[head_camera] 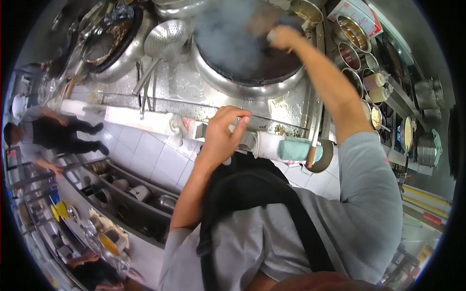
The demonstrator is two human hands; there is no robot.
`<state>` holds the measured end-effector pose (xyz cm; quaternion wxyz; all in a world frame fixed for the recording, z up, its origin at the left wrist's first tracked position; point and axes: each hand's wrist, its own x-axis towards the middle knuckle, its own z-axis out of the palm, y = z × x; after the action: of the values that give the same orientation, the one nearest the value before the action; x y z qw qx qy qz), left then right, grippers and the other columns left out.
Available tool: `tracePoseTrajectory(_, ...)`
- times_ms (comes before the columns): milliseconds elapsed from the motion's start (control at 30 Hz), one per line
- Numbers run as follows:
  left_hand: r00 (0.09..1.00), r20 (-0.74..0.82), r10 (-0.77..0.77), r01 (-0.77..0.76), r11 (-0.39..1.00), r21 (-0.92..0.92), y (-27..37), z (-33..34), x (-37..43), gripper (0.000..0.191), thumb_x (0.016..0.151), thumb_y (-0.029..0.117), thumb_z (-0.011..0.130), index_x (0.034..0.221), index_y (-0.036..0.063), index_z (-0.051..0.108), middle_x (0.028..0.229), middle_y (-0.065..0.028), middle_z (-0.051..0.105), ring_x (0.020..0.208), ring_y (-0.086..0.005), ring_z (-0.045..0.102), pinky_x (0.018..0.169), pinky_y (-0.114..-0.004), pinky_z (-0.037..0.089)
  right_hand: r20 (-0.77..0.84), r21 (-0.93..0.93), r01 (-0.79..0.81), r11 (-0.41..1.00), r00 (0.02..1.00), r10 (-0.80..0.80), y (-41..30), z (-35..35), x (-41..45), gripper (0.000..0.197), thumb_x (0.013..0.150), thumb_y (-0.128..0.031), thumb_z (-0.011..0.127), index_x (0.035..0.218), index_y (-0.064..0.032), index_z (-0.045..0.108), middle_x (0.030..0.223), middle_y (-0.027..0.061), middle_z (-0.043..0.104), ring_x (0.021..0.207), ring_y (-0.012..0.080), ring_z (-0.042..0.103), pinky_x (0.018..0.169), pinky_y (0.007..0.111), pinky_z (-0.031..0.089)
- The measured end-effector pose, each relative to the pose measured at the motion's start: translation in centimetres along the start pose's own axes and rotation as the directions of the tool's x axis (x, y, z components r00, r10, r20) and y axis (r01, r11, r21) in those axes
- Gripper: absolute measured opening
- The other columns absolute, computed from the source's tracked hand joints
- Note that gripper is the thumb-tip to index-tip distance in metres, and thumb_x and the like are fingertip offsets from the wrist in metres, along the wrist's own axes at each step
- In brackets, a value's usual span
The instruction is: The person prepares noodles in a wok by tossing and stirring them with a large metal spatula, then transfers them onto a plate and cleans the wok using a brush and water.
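Observation:
A dark wok [247, 69] sits in a round steel burner ring on the range, with smoke or steam rising from its left part. Over its right side reaches my right hand [285, 38], closed on a blurred brush-like tool [264, 23] whose brownish head is hard to make out. My left hand [225, 134] is held near the front edge of the range, fingers loosely bent and thumb apart, with nothing in it. Left of the wok lies a perforated steel skimmer [166, 38], its handle towards me. Rolled white cloths [142, 118] and a folded green cloth [291, 148] lie along the front rail.
Further left stands a second wok [127, 47] with a wire strainer. Metal pots [349, 56] and squeeze bottles [376, 87] line the right side. A wooden-handled tool [311, 156] crosses the rail. At the left, a co-worker [47, 131] stands beyond the tiled floor; another person [96, 271] is lower left.

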<state>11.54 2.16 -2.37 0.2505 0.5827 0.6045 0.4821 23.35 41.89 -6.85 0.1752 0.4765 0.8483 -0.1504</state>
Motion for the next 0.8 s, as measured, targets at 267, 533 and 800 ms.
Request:
tracePoseTrajectory(267,0.990,-0.135,0.041,-0.031,0.997,0.076,-2.4,-0.5,2.0,0.012,0.093,0.006,0.069,0.103,0.0019,0.072,0.100,-0.0143,0.070,0.097,-0.0322,0.064,0.087,-0.041,0.049,0.305,0.516,0.130,0.847,0.896,-0.323,7.8,-3.5,-16.3,0.076,0.083,-0.023,0.080,0.153,-0.0315,0.050,0.119,0.0087,0.072,0.081,0.0222,0.071,0.050,0.034,0.063)
tracePoseTrajectory(533,0.984,0.136,-0.116,0.006,0.780,0.625,-6.5,7.4,9.9,0.034,0.101,0.032,0.059,0.091,0.0032,0.073,0.097,-0.0144,0.069,0.100,-0.0349,0.059,0.090,-0.054,0.041,-0.230,-0.301,0.047,0.953,0.966,-0.120,2.4,-0.7,-2.2,0.047,0.086,-0.026,0.066,0.129,-0.0064,0.067,0.109,0.0201,0.074,0.102,0.0364,0.072,0.090,0.049,0.058)
tracePoseTrajectory(800,0.969,0.225,-0.107,-0.022,0.863,0.505,-6.8,5.6,10.8,0.044,0.101,0.038,0.060,0.079,0.0024,0.071,0.089,-0.0150,0.070,0.099,-0.0373,0.059,0.087,-0.054,0.041,0.084,0.038,0.137,0.990,0.987,-0.140,8.7,-5.1,-11.2,0.067,0.087,-0.026,0.073,0.150,-0.0322,0.053,0.119,0.0141,0.069,0.098,0.0267,0.070,0.084,0.038,0.060)
